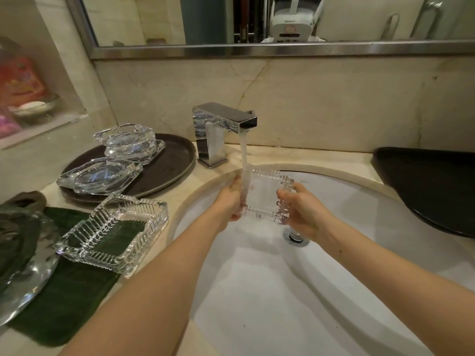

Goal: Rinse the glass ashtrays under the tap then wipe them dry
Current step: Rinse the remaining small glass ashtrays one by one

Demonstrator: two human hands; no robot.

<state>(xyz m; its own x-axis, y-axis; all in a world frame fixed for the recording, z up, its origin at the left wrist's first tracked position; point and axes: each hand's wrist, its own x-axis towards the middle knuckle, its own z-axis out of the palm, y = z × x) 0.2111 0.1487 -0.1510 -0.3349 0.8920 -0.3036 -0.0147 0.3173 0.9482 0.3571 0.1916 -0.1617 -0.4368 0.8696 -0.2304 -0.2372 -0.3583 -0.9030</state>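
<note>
A square ribbed glass ashtray (266,195) is held tilted over the white basin (347,206), under the running water of the chrome tap (221,127). My left hand (228,201) grips its left edge and my right hand (300,209) grips its right edge. The stream hits the ashtray's left side. Another square ribbed ashtray (113,232) sits on a green cloth (64,299) left of the basin. Two smoother glass ashtrays (100,176) (128,141) lie on a dark round tray (172,163) behind it.
A large glass dish (23,276) with a grey cloth (15,227) on it sits at the far left. A black tray (431,186) lies on the counter at the right. The basin drain (295,236) is below my right hand. A mirror hangs above the marble backsplash.
</note>
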